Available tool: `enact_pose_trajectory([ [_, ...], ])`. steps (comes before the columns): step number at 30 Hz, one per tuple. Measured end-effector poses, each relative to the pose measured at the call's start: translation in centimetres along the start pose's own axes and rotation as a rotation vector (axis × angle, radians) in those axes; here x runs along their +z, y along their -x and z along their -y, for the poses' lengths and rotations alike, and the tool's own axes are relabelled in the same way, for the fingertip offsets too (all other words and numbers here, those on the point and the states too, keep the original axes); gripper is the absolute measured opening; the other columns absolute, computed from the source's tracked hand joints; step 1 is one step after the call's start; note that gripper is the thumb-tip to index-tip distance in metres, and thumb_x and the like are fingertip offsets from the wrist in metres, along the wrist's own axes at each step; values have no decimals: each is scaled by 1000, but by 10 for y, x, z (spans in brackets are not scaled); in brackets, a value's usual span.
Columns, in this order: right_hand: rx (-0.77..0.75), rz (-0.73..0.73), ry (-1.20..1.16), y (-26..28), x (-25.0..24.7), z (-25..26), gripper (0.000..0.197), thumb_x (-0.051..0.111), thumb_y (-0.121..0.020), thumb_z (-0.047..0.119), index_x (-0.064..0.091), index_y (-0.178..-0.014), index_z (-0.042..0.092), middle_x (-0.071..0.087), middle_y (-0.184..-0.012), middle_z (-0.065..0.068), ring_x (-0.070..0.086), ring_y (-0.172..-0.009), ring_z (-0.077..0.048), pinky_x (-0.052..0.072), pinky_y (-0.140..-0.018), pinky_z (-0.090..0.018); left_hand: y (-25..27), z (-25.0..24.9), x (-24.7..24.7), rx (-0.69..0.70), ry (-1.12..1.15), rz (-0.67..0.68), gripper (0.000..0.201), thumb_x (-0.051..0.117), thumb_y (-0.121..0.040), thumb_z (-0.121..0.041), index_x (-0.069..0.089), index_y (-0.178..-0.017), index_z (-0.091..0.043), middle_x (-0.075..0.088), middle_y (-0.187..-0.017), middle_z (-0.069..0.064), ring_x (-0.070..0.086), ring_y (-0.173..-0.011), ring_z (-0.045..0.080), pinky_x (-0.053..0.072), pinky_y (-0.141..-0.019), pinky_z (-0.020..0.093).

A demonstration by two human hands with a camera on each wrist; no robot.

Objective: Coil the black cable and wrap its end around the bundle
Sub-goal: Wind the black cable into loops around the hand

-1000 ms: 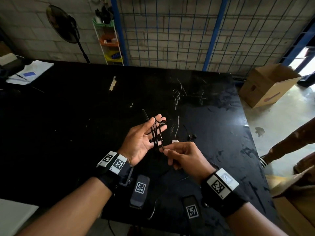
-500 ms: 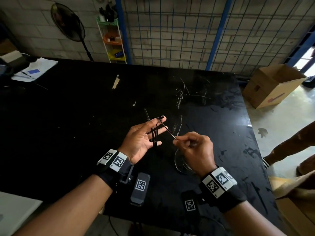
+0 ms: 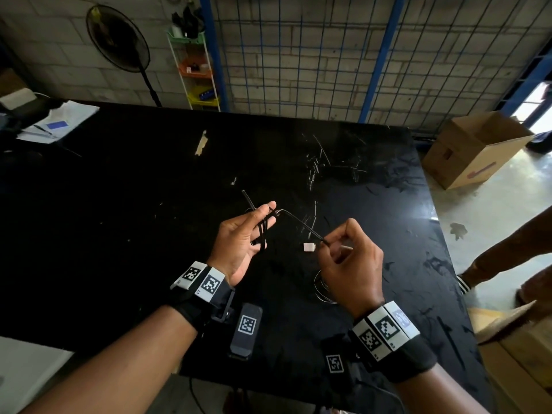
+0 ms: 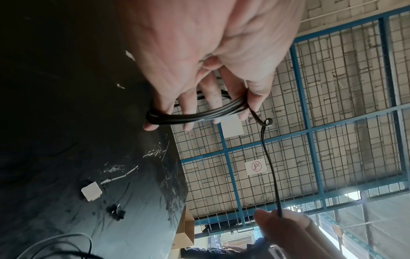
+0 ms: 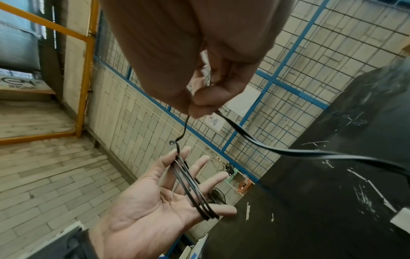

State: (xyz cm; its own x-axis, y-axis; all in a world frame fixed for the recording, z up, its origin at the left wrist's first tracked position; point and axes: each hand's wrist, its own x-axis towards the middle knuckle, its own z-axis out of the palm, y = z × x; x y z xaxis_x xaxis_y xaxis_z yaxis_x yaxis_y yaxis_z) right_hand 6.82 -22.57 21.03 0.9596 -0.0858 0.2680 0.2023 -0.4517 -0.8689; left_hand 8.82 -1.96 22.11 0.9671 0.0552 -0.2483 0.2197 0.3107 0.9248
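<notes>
The black cable (image 3: 301,224) is partly coiled: several loops (image 3: 263,234) lie round the straight fingers of my left hand (image 3: 239,243), held palm up above the black table (image 3: 119,204). In the left wrist view the loops (image 4: 199,115) cross the fingers near their tips, with a small kink (image 4: 267,121) where one strand leaves. That strand runs to my right hand (image 3: 327,243), which pinches it between thumb and fingers (image 5: 199,99). Behind the pinch the slack cable (image 5: 310,154) trails down towards the table. A short cable end (image 3: 248,198) sticks up past my left fingertips.
A small white square (image 3: 309,247) lies on the table between my hands. Loose cable loops (image 3: 324,291) rest under my right wrist. A black tagged device (image 3: 246,330) sits at the front edge. Right of the table stand a cardboard box (image 3: 475,147) and another person's leg (image 3: 507,249).
My right hand has moved rightward away from my left palm, pulling a strand of cable out from the loops. My left hand has stayed spread with the loops on its fingers.
</notes>
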Motion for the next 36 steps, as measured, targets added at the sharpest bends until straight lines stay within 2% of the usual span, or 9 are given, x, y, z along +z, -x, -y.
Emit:
enact_pose_trajectory([
  [4,44,185,-73,8,1,-4,25,74,-88,1,62,-91,23,63,-74,-2,66,-51,-20,56,-46,-29,0,0,2,3,32,22,27,58,-103,-27,81,-88,-27,70,-137,-6,60,-134,26,42,-100,54],
  [8,173,386,-233,9,-1,-4,16,73,-94,7,75,-104,19,67,-88,-17,68,-53,-19,56,-51,-25,-2,-3,1,-13,-14,86,27,58,-103,-23,74,-118,-8,69,-139,-5,58,-136,27,49,-80,37],
  [13,265,461,-452,2,0,-4,19,66,-99,19,75,-103,2,75,-82,-12,77,-65,-28,63,-62,-36,1,-4,1,-58,-30,183,22,63,-92,-30,82,-97,-22,65,-144,-5,56,-138,30,36,-105,58],
  [21,218,431,-366,-5,0,-9,9,82,-86,14,79,-82,7,74,-69,-2,73,-54,-21,57,-51,-28,3,-6,-1,-93,-4,230,27,59,-96,-28,83,-83,-25,64,-146,-2,56,-138,35,21,-116,76],
  [26,-168,197,105,-5,3,-18,7,83,-86,15,79,-80,15,66,-74,9,68,-54,-8,49,-52,-9,-4,-1,-4,-63,-32,179,26,54,-104,-22,74,-115,-10,65,-144,-7,60,-134,29,35,-108,62],
  [28,-125,103,89,-7,4,-20,10,81,-89,14,77,-80,13,68,-76,3,68,-48,-8,54,-48,-18,-5,-1,-3,-44,-39,138,26,54,-105,-20,71,-116,-4,66,-143,-8,64,-130,25,51,-91,42],
  [30,-60,10,-9,-7,2,-19,12,77,-92,12,72,-82,9,70,-75,-6,70,-46,-8,54,-42,-24,-6,0,-4,-26,-82,99,25,56,-104,-19,73,-112,-4,65,-144,-8,64,-130,22,52,-78,28],
  [33,-75,-26,-165,-3,-2,-9,12,75,-94,9,66,-86,6,72,-74,-12,73,-49,-9,56,-40,-34,-11,7,-8,-18,-155,30,26,60,-102,-19,76,-114,-1,64,-145,-7,60,-133,20,48,-87,27],
  [36,-237,110,-188,3,-4,-4,14,77,-92,5,65,-84,3,67,-87,-7,73,-52,-11,55,-40,-35,-17,9,-12,-32,-150,-47,28,62,-102,-21,75,-118,-2,63,-146,-5,58,-136,25,50,-99,38],
])
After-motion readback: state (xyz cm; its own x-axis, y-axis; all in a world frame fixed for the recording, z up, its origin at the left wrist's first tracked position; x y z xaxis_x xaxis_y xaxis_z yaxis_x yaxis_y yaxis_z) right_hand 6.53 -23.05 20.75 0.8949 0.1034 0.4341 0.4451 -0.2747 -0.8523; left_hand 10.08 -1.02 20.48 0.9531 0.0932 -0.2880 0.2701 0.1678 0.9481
